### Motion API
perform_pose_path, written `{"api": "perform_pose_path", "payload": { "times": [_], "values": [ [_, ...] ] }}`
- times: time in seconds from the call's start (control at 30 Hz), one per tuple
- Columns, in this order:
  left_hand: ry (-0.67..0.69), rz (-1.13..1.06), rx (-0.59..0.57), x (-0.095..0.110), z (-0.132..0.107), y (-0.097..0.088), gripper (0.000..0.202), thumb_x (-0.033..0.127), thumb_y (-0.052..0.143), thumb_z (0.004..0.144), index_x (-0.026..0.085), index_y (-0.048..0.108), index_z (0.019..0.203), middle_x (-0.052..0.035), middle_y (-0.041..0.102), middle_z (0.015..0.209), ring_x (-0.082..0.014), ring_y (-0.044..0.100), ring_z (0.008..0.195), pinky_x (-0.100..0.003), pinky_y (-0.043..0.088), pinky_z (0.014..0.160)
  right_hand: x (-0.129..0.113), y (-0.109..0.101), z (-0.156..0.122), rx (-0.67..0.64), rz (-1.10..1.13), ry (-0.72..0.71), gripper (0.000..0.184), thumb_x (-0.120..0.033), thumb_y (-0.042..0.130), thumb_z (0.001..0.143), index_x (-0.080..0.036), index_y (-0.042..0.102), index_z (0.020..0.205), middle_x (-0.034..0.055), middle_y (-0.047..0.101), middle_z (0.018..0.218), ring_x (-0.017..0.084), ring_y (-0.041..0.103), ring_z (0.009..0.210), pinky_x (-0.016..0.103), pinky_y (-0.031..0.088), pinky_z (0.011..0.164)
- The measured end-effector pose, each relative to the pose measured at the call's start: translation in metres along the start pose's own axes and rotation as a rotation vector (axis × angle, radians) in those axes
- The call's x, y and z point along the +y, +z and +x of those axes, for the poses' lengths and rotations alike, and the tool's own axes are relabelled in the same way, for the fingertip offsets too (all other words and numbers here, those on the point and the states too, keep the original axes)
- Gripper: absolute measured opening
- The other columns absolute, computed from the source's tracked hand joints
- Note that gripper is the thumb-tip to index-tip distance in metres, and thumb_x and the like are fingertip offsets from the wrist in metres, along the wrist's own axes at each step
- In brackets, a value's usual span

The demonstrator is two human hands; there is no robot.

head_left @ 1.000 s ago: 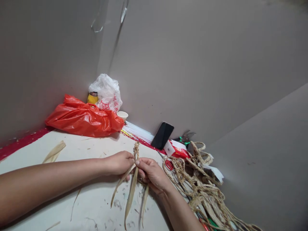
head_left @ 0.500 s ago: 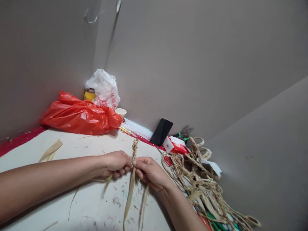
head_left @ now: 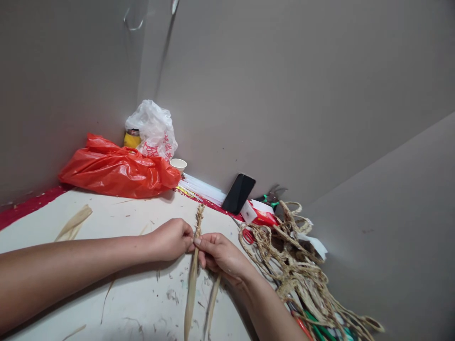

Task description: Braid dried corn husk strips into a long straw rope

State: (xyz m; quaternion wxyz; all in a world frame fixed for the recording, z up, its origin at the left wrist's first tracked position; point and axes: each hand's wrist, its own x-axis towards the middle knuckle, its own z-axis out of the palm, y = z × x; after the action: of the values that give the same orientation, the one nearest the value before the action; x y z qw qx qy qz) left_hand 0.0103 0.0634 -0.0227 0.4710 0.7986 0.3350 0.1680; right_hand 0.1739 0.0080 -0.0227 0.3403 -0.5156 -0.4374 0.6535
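A short braid of dried, straw-coloured plant strips [head_left: 199,221] points away from me on the white table. My right hand [head_left: 218,253] pinches its lower end between thumb and fingers. From that grip one flat strip [head_left: 192,289] runs down toward me, and a second strip [head_left: 213,298] hangs from under the right hand. My left hand [head_left: 176,240] is closed with its fingertips at the same spot on the braid, touching the right thumb. What lies inside the left fingers is mostly hidden.
Heaped braided rope [head_left: 298,270] lies at the right, with red-handled scissors [head_left: 248,236] beside it. A phone [head_left: 239,194] leans on the wall near pruning shears [head_left: 272,196]. A red plastic bag [head_left: 121,170], yellow jar [head_left: 132,138] and paper cup [head_left: 178,165] stand at the back. Loose strips [head_left: 74,222] lie left.
My left hand has turned over, its back now upward and its fingers curled in at the braid. The strip that dangled below it is out of sight. My right hand has hardly moved.
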Motion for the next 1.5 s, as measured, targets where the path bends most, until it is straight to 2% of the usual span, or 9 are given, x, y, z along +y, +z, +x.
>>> {"api": "perform_pose_path", "payload": {
  "times": [0.23, 0.5, 0.73, 0.87, 0.97, 1.17, 1.33, 1.43, 1.5],
  "values": [
    [0.078, 0.294, 0.091, 0.006, -0.004, -0.003, 0.021, 0.022, 0.042, 0.073, 0.017, 0.057, 0.059, -0.0008, 0.059, 0.058, -0.0116, 0.048, 0.054, -0.023, 0.030, 0.053, -0.002, 0.000, -0.002, -0.108, 0.027, -0.042, 0.030, -0.040, 0.065, 0.075, -0.012, 0.058, 0.065, -0.0002, 0.059, 0.048, 0.002, 0.019, 0.032, 0.019, 0.008, 0.032],
    [0.069, 0.357, 0.077, 0.010, -0.006, -0.002, 0.020, 0.022, 0.039, 0.073, 0.018, 0.054, 0.060, -0.0005, 0.058, 0.059, -0.0121, 0.047, 0.054, -0.023, 0.028, 0.053, 0.006, 0.000, 0.000, 0.014, -0.335, -0.088, 0.037, -0.046, 0.055, 0.082, -0.014, 0.058, 0.063, 0.0006, 0.060, 0.051, 0.005, 0.022, 0.036, 0.021, 0.013, 0.036],
    [0.052, 0.276, 0.090, 0.008, -0.001, 0.000, 0.015, 0.017, 0.041, 0.068, 0.017, 0.048, 0.054, 0.0028, 0.048, 0.052, -0.0103, 0.041, 0.052, -0.023, 0.026, 0.050, 0.011, 0.002, 0.001, 0.157, -0.557, -0.165, 0.036, -0.043, 0.053, 0.082, -0.017, 0.049, 0.057, -0.0071, 0.038, 0.043, 0.006, 0.030, 0.040, 0.020, 0.021, 0.040],
    [0.003, 0.116, 0.063, 0.005, 0.000, 0.002, 0.015, 0.019, 0.042, 0.068, 0.016, 0.050, 0.055, 0.0026, 0.048, 0.053, -0.0111, 0.044, 0.055, -0.022, 0.028, 0.050, 0.010, 0.010, 0.004, 0.212, -0.403, -0.123, 0.041, -0.042, 0.057, 0.078, -0.018, 0.042, 0.048, -0.0076, 0.034, 0.038, 0.005, 0.026, 0.036, 0.021, 0.017, 0.036],
    [-0.015, 0.020, 0.046, 0.005, -0.002, 0.004, 0.020, 0.019, 0.039, 0.070, 0.015, 0.055, 0.060, 0.0005, 0.055, 0.058, -0.0122, 0.049, 0.057, -0.022, 0.032, 0.053, 0.008, 0.016, 0.004, 0.228, -0.201, -0.055, 0.035, -0.040, 0.057, 0.076, -0.015, 0.052, 0.051, -0.0058, 0.041, 0.034, 0.004, 0.026, 0.029, 0.020, 0.013, 0.033],
    [0.032, 0.094, 0.130, 0.013, -0.010, 0.005, 0.021, 0.015, 0.037, 0.072, 0.016, 0.057, 0.064, -0.0013, 0.061, 0.061, -0.0135, 0.053, 0.061, -0.023, 0.035, 0.058, 0.002, 0.019, 0.000, 0.078, 0.193, 0.014, 0.033, -0.035, 0.064, 0.070, -0.012, 0.054, 0.048, -0.0076, 0.036, 0.032, 0.001, 0.012, 0.029, 0.019, 0.005, 0.031],
    [0.041, 0.063, 0.188, 0.013, -0.013, 0.005, 0.017, 0.016, 0.037, 0.076, 0.018, 0.052, 0.067, 0.0011, 0.058, 0.057, -0.0122, 0.053, 0.058, -0.023, 0.037, 0.057, -0.002, 0.022, -0.001, 0.030, 0.322, -0.017, 0.028, -0.031, 0.065, 0.073, -0.009, 0.059, 0.056, -0.0083, 0.035, 0.036, 0.000, 0.010, 0.033, 0.016, 0.004, 0.033],
    [0.064, -0.140, 0.191, 0.009, -0.010, 0.008, 0.014, 0.019, 0.039, 0.079, 0.017, 0.052, 0.074, 0.0018, 0.057, 0.057, -0.0112, 0.053, 0.056, -0.023, 0.040, 0.058, -0.001, 0.024, 0.000, 0.053, 0.374, -0.046, 0.029, -0.031, 0.067, 0.074, -0.009, 0.058, 0.058, -0.0067, 0.040, 0.042, 0.000, 0.012, 0.034, 0.015, 0.006, 0.033],
    [-0.022, -0.387, 0.134, 0.008, -0.007, 0.010, 0.016, 0.023, 0.038, 0.082, 0.017, 0.052, 0.088, 0.0031, 0.056, 0.055, -0.0102, 0.050, 0.046, -0.022, 0.041, 0.051, 0.000, 0.024, 0.000, 0.052, 0.399, -0.069, 0.028, -0.031, 0.067, 0.075, -0.010, 0.057, 0.059, -0.0053, 0.045, 0.046, -0.001, 0.013, 0.035, 0.015, 0.006, 0.033]
  ]
}}
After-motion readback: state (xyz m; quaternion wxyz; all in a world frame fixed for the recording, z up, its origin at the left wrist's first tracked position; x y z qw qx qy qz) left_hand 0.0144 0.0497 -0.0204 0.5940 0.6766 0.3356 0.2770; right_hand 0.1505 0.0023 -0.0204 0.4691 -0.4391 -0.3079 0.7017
